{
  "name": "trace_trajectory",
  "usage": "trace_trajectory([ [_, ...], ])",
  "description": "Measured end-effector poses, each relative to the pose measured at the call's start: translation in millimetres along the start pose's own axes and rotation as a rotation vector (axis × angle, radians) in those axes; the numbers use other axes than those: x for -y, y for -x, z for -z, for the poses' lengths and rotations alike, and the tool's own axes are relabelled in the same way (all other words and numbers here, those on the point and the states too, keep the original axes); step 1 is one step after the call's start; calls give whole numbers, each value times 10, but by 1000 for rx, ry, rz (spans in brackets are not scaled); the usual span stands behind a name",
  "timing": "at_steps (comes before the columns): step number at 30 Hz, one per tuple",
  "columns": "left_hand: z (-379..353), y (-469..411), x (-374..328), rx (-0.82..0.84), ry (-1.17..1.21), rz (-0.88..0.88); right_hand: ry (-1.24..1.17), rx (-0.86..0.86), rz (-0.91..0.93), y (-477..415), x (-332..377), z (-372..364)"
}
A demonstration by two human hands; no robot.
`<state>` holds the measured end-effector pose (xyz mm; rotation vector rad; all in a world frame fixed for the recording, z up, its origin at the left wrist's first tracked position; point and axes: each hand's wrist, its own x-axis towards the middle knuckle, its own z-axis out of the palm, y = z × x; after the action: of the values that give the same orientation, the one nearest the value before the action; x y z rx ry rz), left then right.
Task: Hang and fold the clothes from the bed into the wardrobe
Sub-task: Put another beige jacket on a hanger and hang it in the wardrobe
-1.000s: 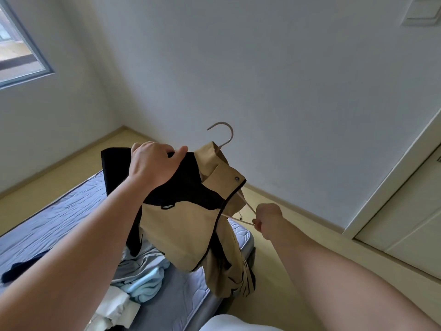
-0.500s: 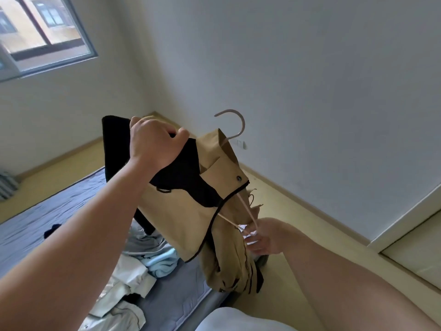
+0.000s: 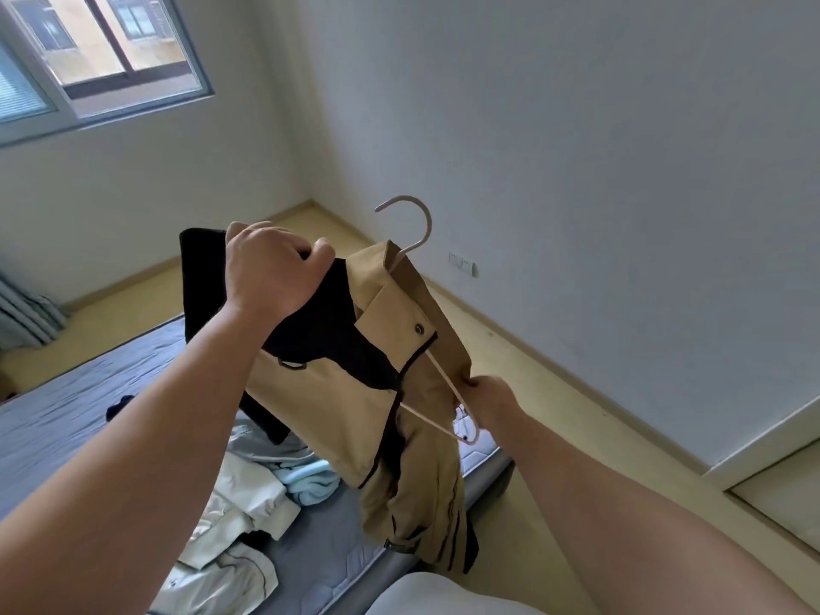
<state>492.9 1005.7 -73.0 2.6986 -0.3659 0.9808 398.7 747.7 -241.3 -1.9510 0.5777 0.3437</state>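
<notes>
A tan jacket with black panels (image 3: 319, 388) hangs in the air over the bed's corner. My left hand (image 3: 270, 268) grips its black shoulder from above. A pale hanger (image 3: 415, 224) sits partly inside the jacket, its hook sticking up above the collar and its lower right end poking out below. My right hand (image 3: 490, 399) pinches the jacket's tan front edge beside that hanger arm. The jacket's lower part droops toward the mattress.
The grey bed (image 3: 88, 392) holds a pale green garment (image 3: 230, 526), a light blue one (image 3: 306, 481) and a small dark item (image 3: 120, 408). A window (image 3: 88, 59) is upper left, a wall socket (image 3: 461, 261) low on the wall, a door frame (image 3: 763, 441) at right.
The view has swung left and up, showing more window. My right hand has risen from the hanger's lower end to the jacket's front edge. My left hand keeps its grip.
</notes>
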Motion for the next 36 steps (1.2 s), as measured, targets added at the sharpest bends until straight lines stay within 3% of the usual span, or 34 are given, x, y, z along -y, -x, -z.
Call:
trace_trajectory([
  [6,-77,36,187,156,-292,24,-53,-457,258,-202,404,426],
  [11,-150,25,145,234,-470,128,-101,-613,557,-82,824,767],
  [16,-196,-27,97,151,-359,314,-87,-604,666,33,1016,861],
  [21,-316,-70,102,115,-37,429,-39,-577,652,76,1093,909],
  [24,-399,-31,25,82,-54,428,-22,-586,679,118,1105,932],
  [27,-493,-2,-92,147,-164,412,5,-591,728,188,1163,940],
  [32,-636,-47,-245,305,-103,483,15,-616,840,417,1329,926],
  [34,-675,-77,-291,344,-25,511,69,-528,890,551,1331,920],
  [36,-684,-123,-328,375,95,551,185,-261,874,666,1290,951],
])
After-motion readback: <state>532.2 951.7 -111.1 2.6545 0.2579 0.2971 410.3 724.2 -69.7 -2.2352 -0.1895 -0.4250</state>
